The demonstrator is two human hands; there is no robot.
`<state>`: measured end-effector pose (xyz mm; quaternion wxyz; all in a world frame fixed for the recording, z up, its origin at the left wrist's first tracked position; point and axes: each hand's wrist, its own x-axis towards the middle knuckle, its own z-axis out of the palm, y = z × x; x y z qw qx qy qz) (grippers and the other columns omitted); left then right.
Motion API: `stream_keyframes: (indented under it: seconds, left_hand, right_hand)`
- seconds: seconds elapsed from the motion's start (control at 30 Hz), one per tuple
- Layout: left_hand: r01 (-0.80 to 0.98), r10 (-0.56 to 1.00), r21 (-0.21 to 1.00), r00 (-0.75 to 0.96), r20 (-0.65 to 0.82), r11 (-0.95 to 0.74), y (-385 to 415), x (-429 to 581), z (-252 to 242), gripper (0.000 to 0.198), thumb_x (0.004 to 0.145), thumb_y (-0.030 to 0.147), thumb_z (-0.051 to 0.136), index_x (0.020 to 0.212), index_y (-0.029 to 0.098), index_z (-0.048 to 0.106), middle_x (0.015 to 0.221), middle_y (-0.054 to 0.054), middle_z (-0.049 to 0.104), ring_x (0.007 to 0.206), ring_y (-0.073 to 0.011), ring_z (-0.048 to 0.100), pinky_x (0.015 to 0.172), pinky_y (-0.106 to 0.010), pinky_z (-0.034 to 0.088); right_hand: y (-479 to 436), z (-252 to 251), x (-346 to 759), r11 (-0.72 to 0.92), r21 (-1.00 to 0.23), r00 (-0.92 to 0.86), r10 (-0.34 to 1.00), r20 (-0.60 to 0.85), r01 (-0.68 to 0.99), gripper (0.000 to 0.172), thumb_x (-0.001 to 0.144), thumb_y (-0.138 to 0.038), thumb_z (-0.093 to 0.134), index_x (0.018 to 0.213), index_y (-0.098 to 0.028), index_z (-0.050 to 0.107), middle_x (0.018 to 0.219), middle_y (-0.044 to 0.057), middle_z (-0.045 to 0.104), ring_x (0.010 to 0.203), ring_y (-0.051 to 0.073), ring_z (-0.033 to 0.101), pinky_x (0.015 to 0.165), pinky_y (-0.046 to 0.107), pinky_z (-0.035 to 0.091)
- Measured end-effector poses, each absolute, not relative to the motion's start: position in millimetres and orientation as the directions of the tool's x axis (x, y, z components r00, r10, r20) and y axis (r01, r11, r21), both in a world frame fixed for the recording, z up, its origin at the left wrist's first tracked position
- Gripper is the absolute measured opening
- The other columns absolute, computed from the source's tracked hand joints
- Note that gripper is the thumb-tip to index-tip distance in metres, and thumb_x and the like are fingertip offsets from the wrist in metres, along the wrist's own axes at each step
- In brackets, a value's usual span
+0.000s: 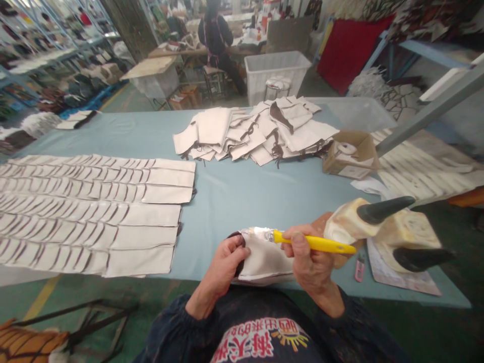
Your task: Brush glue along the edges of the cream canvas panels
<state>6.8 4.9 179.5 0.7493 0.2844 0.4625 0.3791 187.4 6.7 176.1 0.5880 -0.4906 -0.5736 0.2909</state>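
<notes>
My left hand [227, 262] pinches the near edge of a white fabric or leather panel [264, 259] against the blue table, next to a dark binding at its edge. My right hand [310, 259] grips a yellow-handled brush [315, 242], whose metal ferrule and glue-coated bristles [257, 233] lie on the panel. Just beyond my right hand stand two crusted cream-coloured glue pots [381, 227] with black conical tips. A pink utility knife [359, 269] lies on a stained board [401, 272] beside them.
Rows of white strips with dark stripes [91, 212] cover the table's left side. A heap of white panels [253, 131] and an open cardboard box [351, 156] lie beyond. A grey beam [427, 111] crosses at right. A seated co-worker [217, 43] works behind a white bin [278, 75].
</notes>
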Motion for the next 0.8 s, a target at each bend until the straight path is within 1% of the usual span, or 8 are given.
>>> stream_keyframes:
  seconds: [0.1, 0.27, 0.33, 0.47, 0.53, 0.6, 0.67, 0.8]
  left_hand:
    - [-0.297, 0.83, 0.779, 0.276, -0.484, 0.553, 6.0, 3.1, 176.2, 0.026, 0.074, 0.027, 0.075, 0.097, 0.014, 0.076, 0.076, -0.001, 0.074, 0.068, -0.0136, 0.064, 0.067, -0.022, 0.048]
    - [-0.214, 0.84, 0.814, 0.212, -0.5, 0.539, 30.0, -16.5, 150.4, 0.036, 0.073, 0.031, 0.074, 0.105, 0.014, 0.074, 0.083, -0.002, 0.076, 0.07, -0.0143, 0.065, 0.066, -0.022, 0.047]
    - [-0.114, 0.849, 0.846, 0.18, -0.498, 0.52, 57.5, -30.5, 130.4, 0.041, 0.073, 0.036, 0.073, 0.109, 0.015, 0.073, 0.091, -0.004, 0.078, 0.078, -0.0174, 0.068, 0.071, -0.024, 0.05]
    - [0.026, 0.839, 0.843, 0.076, -0.538, 0.538, 121.9, -72.2, 84.4, 0.047, 0.075, 0.048, 0.076, 0.109, 0.015, 0.071, 0.11, -0.012, 0.078, 0.102, -0.0258, 0.07, 0.084, -0.031, 0.052]
    - [0.092, 0.824, 0.82, 0.006, -0.567, 0.564, 138.0, -95.3, 65.1, 0.053, 0.082, 0.059, 0.07, 0.114, 0.017, 0.067, 0.127, -0.017, 0.073, 0.116, -0.0291, 0.067, 0.089, -0.035, 0.053]
    - [0.161, 0.802, 0.789, -0.04, -0.595, 0.593, 135.5, -114.0, 49.6, 0.058, 0.084, 0.065, 0.064, 0.117, 0.017, 0.063, 0.136, -0.021, 0.068, 0.118, -0.0312, 0.067, 0.087, -0.039, 0.055]
    - [0.24, 0.787, 0.759, -0.043, -0.615, 0.605, 119.0, -125.0, 37.9, 0.058, 0.086, 0.065, 0.063, 0.117, 0.016, 0.062, 0.134, -0.022, 0.069, 0.113, -0.0296, 0.07, 0.083, -0.037, 0.057]
    - [0.451, 0.774, 0.675, -0.057, -0.631, 0.584, 84.5, -121.2, 25.5, 0.046, 0.089, 0.054, 0.064, 0.115, 0.015, 0.065, 0.113, -0.014, 0.077, 0.107, -0.0268, 0.072, 0.081, -0.033, 0.055]
  right_hand:
    - [14.5, 171.7, 178.2, 0.334, -0.893, 0.108, 0.919, 0.38, 0.3, 0.029, 0.105, -0.038, 0.052, 0.088, -0.021, 0.067, 0.057, -0.005, 0.057, 0.048, 0.013, 0.055, 0.052, 0.025, 0.047]
    - [30.9, 171.1, 176.0, 0.282, -0.903, 0.265, 0.89, 0.372, 0.323, 0.029, 0.105, -0.038, 0.051, 0.088, -0.021, 0.066, 0.057, -0.005, 0.058, 0.048, 0.012, 0.055, 0.049, 0.023, 0.045]
    - [29.9, 169.7, 182.1, 0.26, -0.919, 0.301, 0.888, 0.348, 0.298, 0.03, 0.105, -0.041, 0.051, 0.088, -0.021, 0.066, 0.056, -0.005, 0.056, 0.047, 0.012, 0.053, 0.049, 0.023, 0.045]
    - [17.9, 159.1, 198.6, 0.159, -0.942, 0.349, 0.9, 0.261, 0.295, 0.036, 0.103, -0.049, 0.053, 0.084, -0.021, 0.066, 0.055, -0.004, 0.055, 0.048, 0.013, 0.054, 0.048, 0.024, 0.044]
    - [9.2, 151.3, 208.2, 0.085, -0.949, 0.384, 0.901, 0.203, 0.303, 0.04, 0.102, -0.053, 0.054, 0.084, -0.021, 0.067, 0.055, -0.003, 0.056, 0.048, 0.013, 0.053, 0.047, 0.025, 0.044]
    - [-0.7, 143.2, 218.4, 0.002, -0.957, 0.434, 0.891, 0.133, 0.29, 0.042, 0.099, -0.058, 0.056, 0.083, -0.02, 0.067, 0.054, -0.003, 0.055, 0.048, 0.014, 0.052, 0.047, 0.026, 0.045]
    - [-10.9, 135.9, 227.6, -0.082, -0.964, 0.501, 0.864, 0.058, 0.253, 0.047, 0.095, -0.065, 0.059, 0.08, -0.021, 0.066, 0.053, -0.002, 0.053, 0.048, 0.015, 0.052, 0.047, 0.027, 0.045]
    - [-24.0, 127.2, 236.1, -0.243, -0.953, 0.585, 0.805, -0.095, 0.18, 0.059, 0.087, -0.079, 0.06, 0.079, -0.02, 0.065, 0.051, -0.003, 0.051, 0.048, 0.016, 0.05, 0.044, 0.027, 0.042]
